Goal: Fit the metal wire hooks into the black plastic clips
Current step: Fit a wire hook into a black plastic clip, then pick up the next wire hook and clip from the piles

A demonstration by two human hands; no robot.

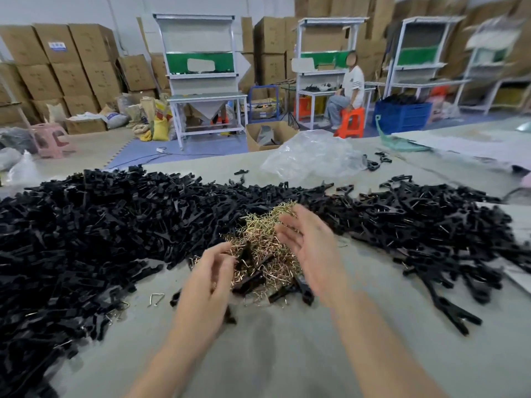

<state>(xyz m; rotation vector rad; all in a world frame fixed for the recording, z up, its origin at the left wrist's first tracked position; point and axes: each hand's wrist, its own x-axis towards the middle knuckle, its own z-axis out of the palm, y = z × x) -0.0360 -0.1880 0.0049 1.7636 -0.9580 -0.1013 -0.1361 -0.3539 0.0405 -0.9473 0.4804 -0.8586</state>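
Note:
A heap of brass-coloured metal wire hooks (260, 239) lies in the middle of the grey table (273, 354). Black plastic clips (86, 225) are piled high on the left, and a second heap of clips (425, 225), with wire ends showing, spreads on the right. My left hand (209, 280) hovers at the near left edge of the hook heap, fingers loosely curled, holding nothing that I can see. My right hand (310, 245) is over the right side of the heap, palm facing left, fingers spread and blurred. A few clips (298, 288) lie among the hooks.
A crumpled clear plastic bag (313, 156) lies at the table's far edge. One loose hook (156, 298) lies on bare table left of my left wrist. Beyond the table are workbenches, stacked cardboard boxes, a blue crate (402, 116) and a seated person (346, 90).

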